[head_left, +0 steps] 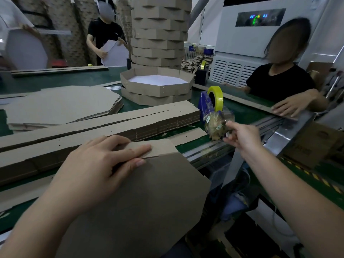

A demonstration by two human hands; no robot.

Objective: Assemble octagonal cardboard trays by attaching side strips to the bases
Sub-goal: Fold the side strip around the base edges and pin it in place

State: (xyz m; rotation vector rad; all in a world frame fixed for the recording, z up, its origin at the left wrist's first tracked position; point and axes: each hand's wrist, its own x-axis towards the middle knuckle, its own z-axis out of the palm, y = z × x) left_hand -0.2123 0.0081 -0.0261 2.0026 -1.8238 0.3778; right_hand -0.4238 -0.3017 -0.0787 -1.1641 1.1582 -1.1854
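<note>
**A:** Entry one, the base?
**B:** Octagonal cardboard base (141,194), lower centre of the frame. It lies on the near edge of the green bench (104,76) and juts out past it toward the viewer.

**A:** Side strip?
**B:** One side strip (163,146) sits along the base's far edge, just above centre, with its far end running right across the bench.

**A:** Left hand?
**B:** Left hand (96,164), lower centre-left. It is flat, with the fingers straight and spread. The fingertips press on the strip where it meets the base, and nothing is gripped.

**A:** Right hand?
**B:** Right hand (242,138), centre right, with the fingers curled. Thumb and forefinger pinch a small clear tape piece (226,128). It is too small to tell exactly how it is held.

**A:** Tape supply?
**B:** Blue tape dispenser (206,105) with a yellow roll (216,96), just above the right hand. A crumpled wad of used tape (216,123) sits at its foot.

**A:** Stock?
**B:** A pile of loose strips (111,125) runs across centre left. Flat bases (59,105) are stacked at the left. Two finished trays (158,86) are stacked at upper centre, with a tall column of trays (160,30) behind them.

**A:** Others present?
**B:** A person in black (279,81) at the right has their hands on a strip. Another person (104,34) at the upper left holds a white sheet.
</note>
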